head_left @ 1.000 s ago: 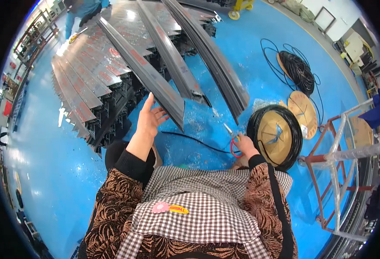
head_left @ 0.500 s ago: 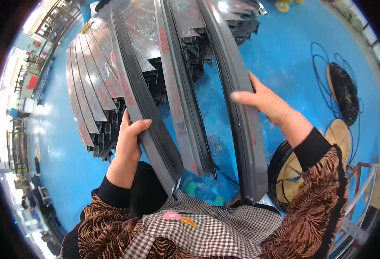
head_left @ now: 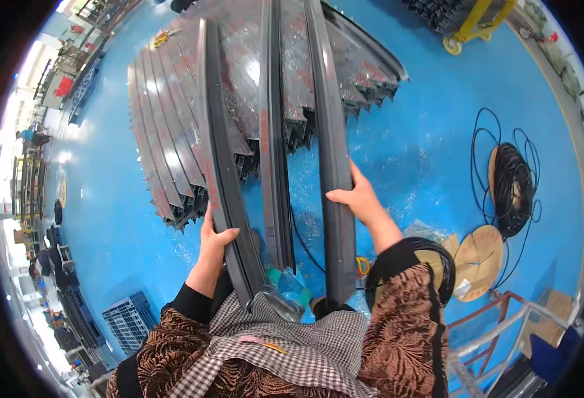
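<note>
Three long dark grey, channelled profiles stretch away from my lap over a stack of similar pieces. My left hand [head_left: 216,247] is wrapped round the left profile [head_left: 227,192] near its close end, thumb on top. Round the right profile [head_left: 334,142] my right hand [head_left: 363,202] is closed, thumb across its upper face and fingers hidden underneath. The middle profile [head_left: 277,179] lies between them, touched by neither hand. The close ends of the two held profiles reach my checked apron [head_left: 285,331].
Beyond my hands stands a wide stack of profiles [head_left: 166,119] in shiny film. Coiled black cable [head_left: 514,189] and a round tan disc [head_left: 479,262] lie on the blue floor at right. A metal frame [head_left: 497,331] is close at lower right, a blue-grey crate [head_left: 129,322] at lower left.
The view has turned and shifted, showing more floor at right. The right profile sits nearer the middle one and has rolled, showing a plainer face. Both hands keep their hold.
</note>
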Demonstrator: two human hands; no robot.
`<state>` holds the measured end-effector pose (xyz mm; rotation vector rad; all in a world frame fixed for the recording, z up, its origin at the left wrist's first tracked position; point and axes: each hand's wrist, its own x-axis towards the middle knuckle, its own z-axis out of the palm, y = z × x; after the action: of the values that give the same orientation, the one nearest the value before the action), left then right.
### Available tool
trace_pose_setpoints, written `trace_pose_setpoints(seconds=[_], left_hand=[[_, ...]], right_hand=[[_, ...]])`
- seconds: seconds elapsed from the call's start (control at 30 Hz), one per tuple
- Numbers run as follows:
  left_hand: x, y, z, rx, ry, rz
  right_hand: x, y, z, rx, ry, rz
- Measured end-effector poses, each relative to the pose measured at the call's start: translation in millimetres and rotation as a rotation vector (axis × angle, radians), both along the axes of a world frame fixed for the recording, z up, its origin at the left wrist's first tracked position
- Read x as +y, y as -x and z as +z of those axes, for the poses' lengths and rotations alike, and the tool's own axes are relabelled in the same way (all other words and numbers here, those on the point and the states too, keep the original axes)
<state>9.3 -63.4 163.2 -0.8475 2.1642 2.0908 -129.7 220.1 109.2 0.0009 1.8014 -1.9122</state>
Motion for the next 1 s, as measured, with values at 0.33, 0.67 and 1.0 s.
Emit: trace_pose_setpoints(seconds=[0.33,0.67,1.0], left_hand=[[1,5,-47,-0.030,0.348,-0.211],[-8,38,-90,-0.107,0.052,-0.183],[-34,66,-98,-0.475,-0.711,0.127]], right_hand=[[-48,12,-37,0.072,-0.452,0.145],[-65,29,-67,0.108,-0.400,0.121],[-36,110,-89,-0.796,0.249,-0.010]])
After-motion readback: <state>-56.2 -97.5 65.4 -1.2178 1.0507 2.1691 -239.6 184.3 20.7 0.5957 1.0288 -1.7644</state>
